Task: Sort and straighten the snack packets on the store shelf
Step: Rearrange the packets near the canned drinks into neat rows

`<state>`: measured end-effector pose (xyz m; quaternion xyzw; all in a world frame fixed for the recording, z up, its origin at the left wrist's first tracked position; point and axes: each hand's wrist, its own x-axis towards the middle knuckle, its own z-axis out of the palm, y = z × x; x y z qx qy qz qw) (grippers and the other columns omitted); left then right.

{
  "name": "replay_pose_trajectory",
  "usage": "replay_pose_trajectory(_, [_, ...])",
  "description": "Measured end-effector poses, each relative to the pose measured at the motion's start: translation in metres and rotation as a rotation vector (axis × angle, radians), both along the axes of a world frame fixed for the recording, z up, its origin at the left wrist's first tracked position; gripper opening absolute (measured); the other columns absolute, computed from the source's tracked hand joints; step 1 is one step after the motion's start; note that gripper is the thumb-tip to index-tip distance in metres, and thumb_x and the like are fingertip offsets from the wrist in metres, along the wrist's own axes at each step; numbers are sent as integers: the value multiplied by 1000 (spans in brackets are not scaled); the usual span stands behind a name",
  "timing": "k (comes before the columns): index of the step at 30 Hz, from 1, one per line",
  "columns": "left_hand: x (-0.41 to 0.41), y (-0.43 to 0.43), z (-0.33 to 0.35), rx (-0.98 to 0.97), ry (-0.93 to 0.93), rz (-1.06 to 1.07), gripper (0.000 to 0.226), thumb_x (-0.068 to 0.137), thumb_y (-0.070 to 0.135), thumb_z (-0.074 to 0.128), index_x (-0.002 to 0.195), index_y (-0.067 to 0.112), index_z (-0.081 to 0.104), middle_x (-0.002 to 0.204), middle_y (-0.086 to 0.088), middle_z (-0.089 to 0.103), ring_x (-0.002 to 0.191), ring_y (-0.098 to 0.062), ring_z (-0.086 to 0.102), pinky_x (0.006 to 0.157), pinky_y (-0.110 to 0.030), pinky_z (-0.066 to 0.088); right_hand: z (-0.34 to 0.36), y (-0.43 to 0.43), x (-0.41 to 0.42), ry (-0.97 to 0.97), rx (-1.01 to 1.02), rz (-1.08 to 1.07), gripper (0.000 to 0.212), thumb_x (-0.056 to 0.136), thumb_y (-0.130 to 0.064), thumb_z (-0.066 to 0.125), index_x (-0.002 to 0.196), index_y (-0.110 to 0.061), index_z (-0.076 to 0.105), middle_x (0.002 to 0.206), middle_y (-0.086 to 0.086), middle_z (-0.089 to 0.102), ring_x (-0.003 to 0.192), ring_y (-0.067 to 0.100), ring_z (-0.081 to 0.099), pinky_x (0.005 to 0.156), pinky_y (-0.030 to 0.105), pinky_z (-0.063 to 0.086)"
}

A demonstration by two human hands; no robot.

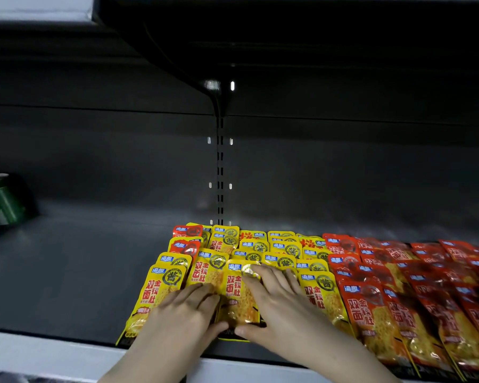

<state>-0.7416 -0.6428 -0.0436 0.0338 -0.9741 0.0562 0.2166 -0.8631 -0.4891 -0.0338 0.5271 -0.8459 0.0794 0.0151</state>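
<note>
Yellow snack packets (285, 248) lie in overlapping rows on the dark shelf (67, 272), with two red-labelled ones (187, 246) mixed in at the back left. Red packets (415, 294) fill the rows to the right. My left hand (181, 316) and my right hand (277, 302) both rest flat on the front yellow packet (237, 295), fingers spread and thumbs at its lower edge, one hand on each side of it.
Green cans (0, 203) stand at the far left of the shelf. A slotted upright (220, 172) runs down the back wall. The shelf above (288, 23) overhangs. A pale shelf lip (39, 355) runs along the front.
</note>
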Motion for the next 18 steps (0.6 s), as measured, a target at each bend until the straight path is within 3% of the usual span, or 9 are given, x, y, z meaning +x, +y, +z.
replay_pose_trajectory(2, [2, 4, -2, 36, 4, 30, 50, 70, 54, 39, 74, 22, 77, 87, 3, 75, 77, -12, 72, 51, -22, 55, -2, -3, 3, 12, 3, 25, 82, 85, -66, 40, 149, -25, 9, 156, -7, -3, 143, 12, -10, 115, 46, -10])
replay_pose_trajectory(8, [0, 11, -2, 32, 87, 68, 81, 96, 51, 4, 79, 20, 77, 93, 3, 74, 85, -10, 71, 50, -17, 53, -7, -12, 8, 30, 11, 9, 78, 86, -62, 36, 149, -23, 10, 158, -1, -2, 144, 16, -9, 115, 48, -9])
replay_pose_trajectory(10, [-1, 13, 1, 49, 47, 73, 70, 92, 56, 18, 78, 19, 77, 93, 3, 74, 85, -11, 71, 50, -18, 53, -9, -12, 9, 55, -9, -1, 76, 87, -59, 36, 149, -22, 12, 158, 1, 1, 144, 16, -6, 115, 49, -8])
replay_pose_trajectory(12, [-1, 15, 4, 56, 30, 46, 39, 76, 52, 58, 79, 19, 77, 91, 5, 74, 82, -10, 71, 48, -18, 52, -9, -13, 12, 58, -27, -5, 75, 87, -58, 37, 148, -21, 13, 158, 1, 3, 144, 17, -4, 115, 49, -8])
replay_pose_trajectory(14, [-5, 16, 4, 72, 73, 59, 33, 60, 42, 78, 80, 16, 77, 87, 5, 74, 78, -11, 71, 49, -21, 53, -8, -12, 14, 63, -53, 2, 74, 87, -57, 40, 147, -22, 16, 156, 1, 8, 144, 16, 0, 116, 47, -7])
replay_pose_trajectory(18, [-19, 28, 9, 112, 161, 73, 44, 71, 34, 38, 85, 15, 76, 88, 3, 73, 82, -17, 71, 59, -31, 56, 1, 3, 13, 47, -163, -19, 62, 87, -51, 36, 143, -24, 29, 147, -3, 27, 136, 20, 20, 116, 39, 3])
